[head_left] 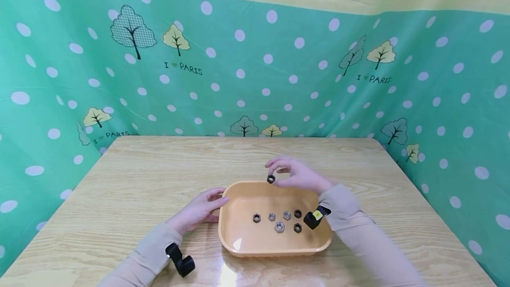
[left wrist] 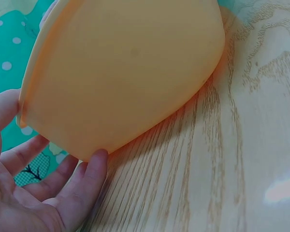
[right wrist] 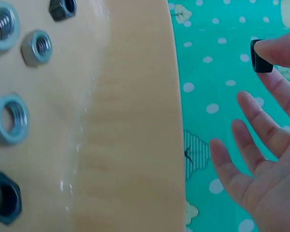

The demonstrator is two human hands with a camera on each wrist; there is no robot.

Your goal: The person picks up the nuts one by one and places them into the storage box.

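My right hand point(head_left: 296, 174) pinches a black hex nut point(right wrist: 263, 63) between thumb and index finger, above the far rim of the orange plastic tray point(head_left: 275, 251). Its other fingers are spread apart in the right wrist view. At the tray's left end, my left hand point(head_left: 200, 210) holds on with the thumb at the rim and the fingers against the outer wall point(left wrist: 135, 82). Inside the tray lie three silver nuts, among them a larger silver nut point(head_left: 280, 230), and three black ones, including a black nut point(head_left: 254, 218) on the left.
The tray stands on a light wood-grain table point(head_left: 167, 163). A green polka-dot cloth point(head_left: 239, 79) hangs behind the table and along both sides. Black wrist cameras are strapped over both sleeves; the right camera point(head_left: 312, 220) overlaps the tray's right end in the head view.
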